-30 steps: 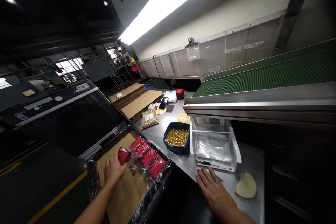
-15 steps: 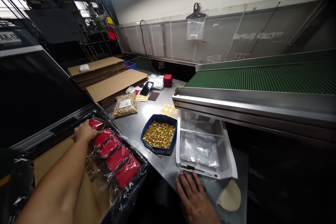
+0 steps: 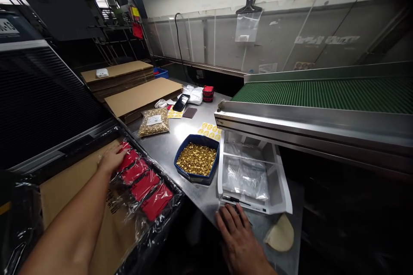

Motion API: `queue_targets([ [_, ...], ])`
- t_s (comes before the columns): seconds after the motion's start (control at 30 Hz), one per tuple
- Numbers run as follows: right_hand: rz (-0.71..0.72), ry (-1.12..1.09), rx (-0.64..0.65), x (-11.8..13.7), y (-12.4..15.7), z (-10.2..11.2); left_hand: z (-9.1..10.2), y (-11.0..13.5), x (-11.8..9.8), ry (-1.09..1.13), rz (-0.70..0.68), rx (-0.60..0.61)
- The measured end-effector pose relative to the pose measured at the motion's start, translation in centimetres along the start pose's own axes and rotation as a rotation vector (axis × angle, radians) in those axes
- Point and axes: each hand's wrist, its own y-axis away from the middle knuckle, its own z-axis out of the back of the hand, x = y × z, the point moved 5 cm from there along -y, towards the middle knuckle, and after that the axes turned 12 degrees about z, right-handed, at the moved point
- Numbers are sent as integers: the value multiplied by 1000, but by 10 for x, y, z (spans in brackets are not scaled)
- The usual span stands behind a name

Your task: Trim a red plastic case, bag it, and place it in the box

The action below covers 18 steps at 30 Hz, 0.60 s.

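My left hand (image 3: pixel 111 159) reaches into a box lined with clear plastic. Its fingers are closed at the far end of a row of red packets (image 3: pixel 157 202), on the farthest red packet (image 3: pixel 128 157); the fingertips are partly hidden. My right hand (image 3: pixel 240 234) lies on the metal table with fingers apart, holding nothing. Just beyond its fingertips, a black pen (image 3: pixel 237 200) lies along the near edge of a white tray (image 3: pixel 285 195), which holds clear plastic bags (image 3: pixel 245 178). Left of the tray stands a blue bin (image 3: pixel 211 176) of small gold-coloured pieces (image 3: pixel 196 160).
A green conveyor belt (image 3: pixel 316 96) rises at the right. Behind the blue bin are a sticker sheet (image 3: pixel 209 130), a bag of gold-coloured pieces (image 3: pixel 154 123), a phone (image 3: pixel 181 102) and red-black boxes (image 3: pixel 208 93). Flat cardboard (image 3: pixel 142 99) is stacked at left. A beige pad (image 3: pixel 280 234) lies near my right hand.
My left hand has shifted slightly right over the farthest red packet, and more of that packet shows. My right hand stays at the tray's near edge. The view has tilted a little.
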Motion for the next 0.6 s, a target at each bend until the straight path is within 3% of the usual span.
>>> queue_targets([
  [0.1, 2, 9, 6, 1, 0, 0, 1, 26, -7, 16, 58, 21],
  [0.23, 4, 36, 2, 3, -1, 1, 16, 88, -29, 67, 54, -127],
  [0.3, 2, 50, -10, 4, -1, 1, 23, 131, -45, 106, -48, -183],
  [0.43, 17, 69, -49, 6, 1, -2, 36, 229, -65, 213, -397, -245],
  [0.53, 19, 93, -83, 6, 2, -3, 55, 296, -57, 328, -512, -460],
  [0.6, 16, 128, -133, 6, 3, -3, 68, 341, -48, 426, -594, -678],
])
